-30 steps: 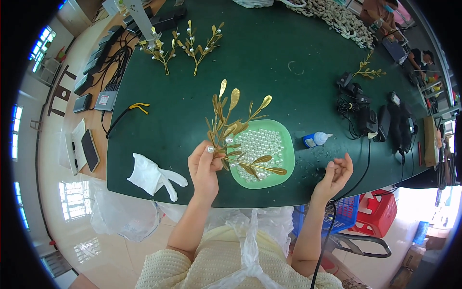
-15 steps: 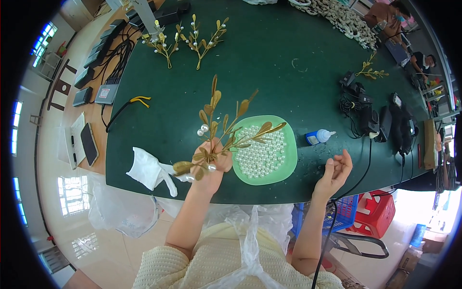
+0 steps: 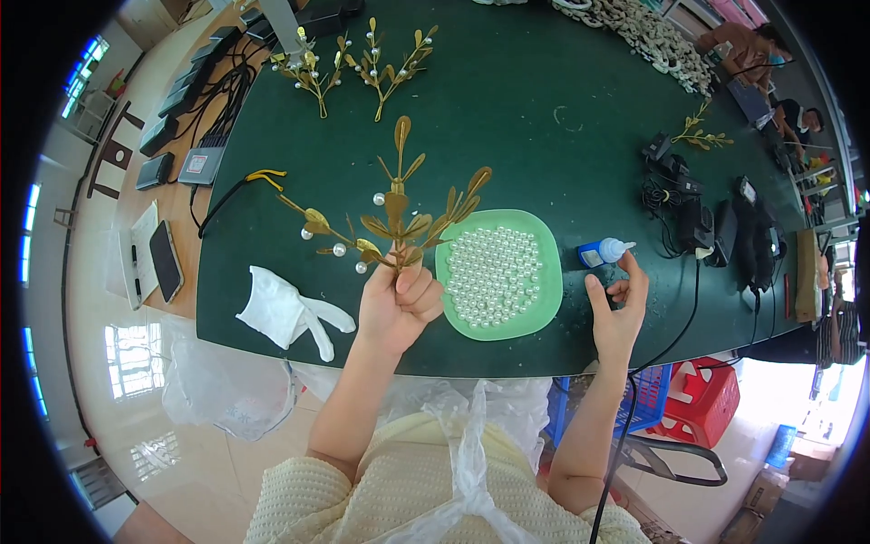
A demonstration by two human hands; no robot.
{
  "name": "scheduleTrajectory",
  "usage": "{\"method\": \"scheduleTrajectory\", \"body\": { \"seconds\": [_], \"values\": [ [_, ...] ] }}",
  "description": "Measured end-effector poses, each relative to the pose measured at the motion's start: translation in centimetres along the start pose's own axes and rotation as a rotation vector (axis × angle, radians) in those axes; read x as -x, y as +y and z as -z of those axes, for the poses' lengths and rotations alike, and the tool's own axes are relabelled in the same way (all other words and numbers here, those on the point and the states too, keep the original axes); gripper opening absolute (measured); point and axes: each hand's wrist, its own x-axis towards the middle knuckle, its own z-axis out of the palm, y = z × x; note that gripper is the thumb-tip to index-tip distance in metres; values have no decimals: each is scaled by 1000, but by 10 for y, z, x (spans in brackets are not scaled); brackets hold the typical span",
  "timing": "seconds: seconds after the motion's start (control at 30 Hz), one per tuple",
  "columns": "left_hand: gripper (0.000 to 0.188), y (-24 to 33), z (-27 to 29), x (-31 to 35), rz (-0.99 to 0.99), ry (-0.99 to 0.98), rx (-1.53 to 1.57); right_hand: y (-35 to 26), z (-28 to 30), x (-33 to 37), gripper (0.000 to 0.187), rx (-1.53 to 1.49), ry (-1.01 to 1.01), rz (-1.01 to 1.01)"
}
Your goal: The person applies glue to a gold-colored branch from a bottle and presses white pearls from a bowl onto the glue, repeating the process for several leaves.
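Observation:
My left hand [image 3: 400, 304] is closed round the stem of a golden leaf branch [image 3: 396, 204], held upright above the table. White pearls sit on several of its left twigs; the right-hand leaves carry none that I can see. Beside that hand lies a light green square tray [image 3: 555, 299] of loose white pearls [image 3: 494, 272]. My right hand [image 3: 621, 304] holds nothing; its thumb and index finger are apart, the index fingertip close to a small blue glue bottle [image 3: 598, 253] with a pale nozzle. Whether they touch is unclear. The bottle lies on its side.
A white glove [image 3: 288, 313] lies left of my left hand. Golden branches with pearls [image 3: 385, 77] lie at the far left, another branch [image 3: 702, 131] far right. Black adapters and cables [image 3: 693, 218] crowd the right side. A cable [image 3: 675, 340] hangs by my right forearm.
The branch has turned in my left hand, its twigs now fanning upward and left, clear of the tray. My right hand has moved up to the glue bottle.

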Motion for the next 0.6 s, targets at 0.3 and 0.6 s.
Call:
{"method": "scheduleTrajectory", "body": {
  "seconds": [0.3, 0.6],
  "values": [
    [42, 0, -1, 0, 28, 22, 6, 6, -8, -5, 30, 28, -57, -41],
    [41, 1, -1, 0, 43, 21, 40, 7, -10, -10, 22, 95, -62, -55]
  ]
}}
